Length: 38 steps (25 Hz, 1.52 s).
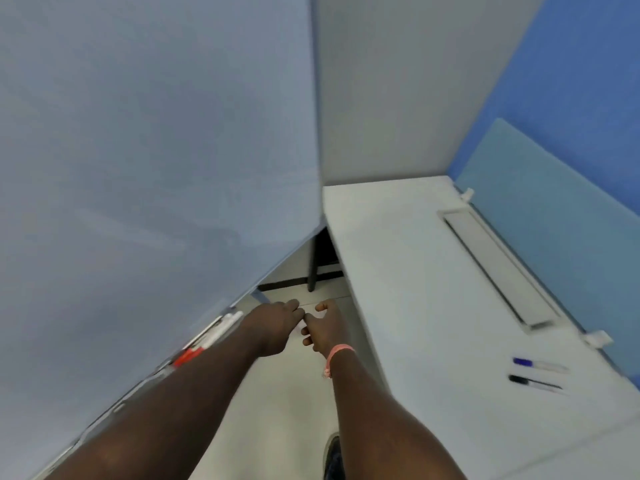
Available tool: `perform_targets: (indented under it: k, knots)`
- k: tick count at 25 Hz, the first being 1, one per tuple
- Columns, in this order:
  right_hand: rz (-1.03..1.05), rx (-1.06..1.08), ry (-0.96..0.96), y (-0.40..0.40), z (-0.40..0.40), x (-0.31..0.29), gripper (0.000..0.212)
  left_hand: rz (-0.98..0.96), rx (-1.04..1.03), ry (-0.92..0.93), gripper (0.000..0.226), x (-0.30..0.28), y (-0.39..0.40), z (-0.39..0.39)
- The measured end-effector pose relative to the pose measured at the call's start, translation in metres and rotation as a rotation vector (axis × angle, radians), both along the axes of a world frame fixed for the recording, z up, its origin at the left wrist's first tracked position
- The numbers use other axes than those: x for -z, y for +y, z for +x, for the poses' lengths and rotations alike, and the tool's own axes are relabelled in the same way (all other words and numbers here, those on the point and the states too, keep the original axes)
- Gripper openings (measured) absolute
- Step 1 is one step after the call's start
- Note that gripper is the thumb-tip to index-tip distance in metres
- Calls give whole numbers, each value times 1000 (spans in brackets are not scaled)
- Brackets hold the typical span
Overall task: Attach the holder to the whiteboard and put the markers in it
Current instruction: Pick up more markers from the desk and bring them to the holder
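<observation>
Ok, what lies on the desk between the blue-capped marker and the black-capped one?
Nothing: head view shows bare desk between the blue-capped marker and black-capped marker.

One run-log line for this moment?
hands: left, right together by whiteboard | desk: blue marker, black marker

The whiteboard (138,150) at left is plain pale grey-blue. Near its lower edge lies a white marker (221,329) and another with a red cap (187,356). On the white desk (415,289) at right, 2 markers lie: 1 blue-capped (538,364), 1 black-capped (535,382). The far wall (588,64) is blue; the wristband (337,355) is pink.
</observation>
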State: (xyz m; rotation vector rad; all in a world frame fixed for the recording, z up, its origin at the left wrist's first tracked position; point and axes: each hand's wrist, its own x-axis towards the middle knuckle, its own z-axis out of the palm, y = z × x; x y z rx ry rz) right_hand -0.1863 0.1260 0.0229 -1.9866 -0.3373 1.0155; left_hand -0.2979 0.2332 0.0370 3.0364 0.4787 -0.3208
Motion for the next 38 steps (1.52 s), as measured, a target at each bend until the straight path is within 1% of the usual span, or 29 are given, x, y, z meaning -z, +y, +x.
perform_targets:
  k: [2, 5, 9, 13, 16, 19, 21, 23, 25, 28, 30, 33, 35, 36, 38]
  knots:
    - [-21, 79, 1, -22, 29, -1, 32, 0, 78, 4, 34, 1, -13, 35]
    - [-39, 211, -13, -63, 76, 0, 35, 2, 202, 4, 31, 1, -43, 92]
    - [-43, 439, 10, -121, 135, 8, 38, -67, 349, -31, 32, 5, -90, 166]
    - [-99, 705, 7, -191, 188, 22, 35, -224, 387, -85, 41, 14, -147, 236]
    - [-154, 889, -27, -247, 222, 34, 32, -292, 432, -13, 50, 19, -187, 286]
    - [-173, 968, 12, -292, 245, 37, 35, -300, 493, 84, 64, 28, -225, 330]
    - [-160, 975, 52, -317, 259, 39, 40, -325, 497, 127, 68, 38, -253, 360]
    - [-148, 954, 85, -334, 270, 43, 42, -369, 468, 149, 68, 46, -278, 388]
    - [-135, 957, 124, -345, 278, 49, 37, -391, 444, 176, 64, 52, -298, 411]
    - [-131, 980, 133, -358, 292, 65, 18, -292, 527, 200, 52, 59, -320, 435]
    - [-173, 973, 99, -365, 301, 72, 6, -211, 569, 199, 45, 60, -331, 446]
    - [-286, 924, 44, -368, 310, 83, 12, -88, 604, 180, 34, 60, -342, 451]
    - [-347, 881, 14, -364, 312, 86, 9, -12, 637, 138, 26, 60, -345, 451]
    - [-371, 856, 3, -361, 313, 87, 8, 5, 636, 128, 24, 60, -346, 450]
    - [-404, 825, -21, -358, 315, 87, 18, 0, 609, 110, 23, 60, -346, 447]
